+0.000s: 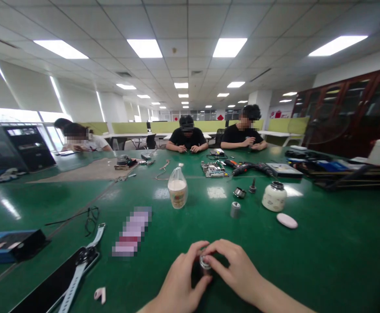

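My left hand [185, 276] curls around a small silver metal cylinder [204, 264], its thumb and fingers on either side. From the right, my right hand [238, 269] has its thumb and fingertips on the cylinder's round top rim. Both hands are closed on it, low over the green table [294, 265]; my fingers hide part of its side. Farther ahead stands a similar grey metal cylinder [235, 210]. Behind that are a dark metal ring-like part [239, 192] and a small black pointed part [252, 187]. A cream jar [274, 198] with a metal mouth stands to their right.
A pink oval case [287, 220] lies near the jar. A bagged paper cup [177, 191] stands mid-table. Leftward are a blurred-out phone-shaped item [133, 232], a pale-blue-strapped watch [84, 256], glasses [91, 219] and an earbud [100, 295]. Power drills [251, 168] and several people are beyond.
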The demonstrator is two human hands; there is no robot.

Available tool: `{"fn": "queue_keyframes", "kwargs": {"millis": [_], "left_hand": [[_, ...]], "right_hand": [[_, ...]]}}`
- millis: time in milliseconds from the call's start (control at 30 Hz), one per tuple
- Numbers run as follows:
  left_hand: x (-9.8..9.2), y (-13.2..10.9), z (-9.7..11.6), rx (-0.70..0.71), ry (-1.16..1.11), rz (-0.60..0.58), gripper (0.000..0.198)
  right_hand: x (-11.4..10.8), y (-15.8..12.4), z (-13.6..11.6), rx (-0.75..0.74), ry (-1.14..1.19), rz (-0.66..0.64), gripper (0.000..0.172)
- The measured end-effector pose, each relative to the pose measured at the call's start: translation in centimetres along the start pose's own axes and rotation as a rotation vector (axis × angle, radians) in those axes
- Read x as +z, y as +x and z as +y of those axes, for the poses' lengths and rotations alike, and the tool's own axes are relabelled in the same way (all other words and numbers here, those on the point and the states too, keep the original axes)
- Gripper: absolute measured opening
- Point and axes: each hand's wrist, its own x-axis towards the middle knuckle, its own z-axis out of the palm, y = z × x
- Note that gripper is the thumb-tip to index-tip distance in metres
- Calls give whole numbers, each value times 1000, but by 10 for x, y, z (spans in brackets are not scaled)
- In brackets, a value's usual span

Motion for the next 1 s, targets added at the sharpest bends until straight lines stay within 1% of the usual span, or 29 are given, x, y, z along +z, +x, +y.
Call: {"fn": "queue_keyframes", "kwargs": {"millis": [100, 200, 300, 400, 433, 467, 533, 600, 633, 767, 867, 1000], "left_hand": [[3, 7, -7, 12, -73, -7, 72], [5, 11, -13, 18, -127, 11, 76], [6, 11, -19, 44, -138, 56, 77], [4, 11, -23, 107, -99, 114, 79], [2, 11, -22, 124, -86, 119, 76], [0, 11, -19, 142, -78, 113, 70], [-4, 13, -11, 160, -82, 80, 48], [-8, 14, -3, 137, -99, 64, 29], [-9, 14, 0, 112, -110, 66, 24], [-13, 16, 7, 21, -134, 89, 20], [-16, 19, 9, -6, -116, 94, 19], [-16, 26, 11, -2, -52, 114, 19]], "right_hand": [[0, 3, 7, -7, 5, 12, 16], [1, 3, 14, -84, -16, -6, 18], [7, 0, 22, -158, -71, 9, 21], [13, -4, 30, -197, -154, 31, 29], [15, -5, 32, -191, -182, 37, 31], [15, -7, 33, -176, -208, 42, 32], [14, -9, 33, -136, -241, 56, 36], [12, -10, 31, -104, -244, 59, 40], [11, -10, 29, -95, -233, 48, 39], [9, -8, 22, -90, -179, -24, 25], [10, -7, 19, -79, -174, -36, 24], [11, -7, 20, -80, -174, -35, 23]]}}
